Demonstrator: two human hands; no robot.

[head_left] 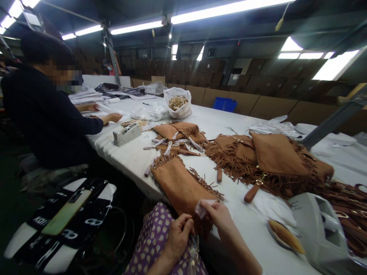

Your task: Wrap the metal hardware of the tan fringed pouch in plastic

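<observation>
A brown fringed bag (179, 183) lies across the table edge, its near end over my lap. My left hand (179, 235) is closed at the bag's near corner; what its fingers pinch is too small to make out. My right hand (215, 215) pinches a small piece of thin whitish wrapping (203, 209) over the bag's near right part. Beyond this bag lie smaller brown pieces (180, 130) with wrapped straps. To the right is a pile of brown fringed bags (278, 154) with a strap tab and metal clasp.
A tape dispenser (127, 133) stands left on the white table (129, 160), a larger grey one (318, 225) at the right front. Beyond are an open plastic bag (178, 103) and a blue bin (224, 104). A person (51, 103) sits at left, near a stool with a phone (67, 212).
</observation>
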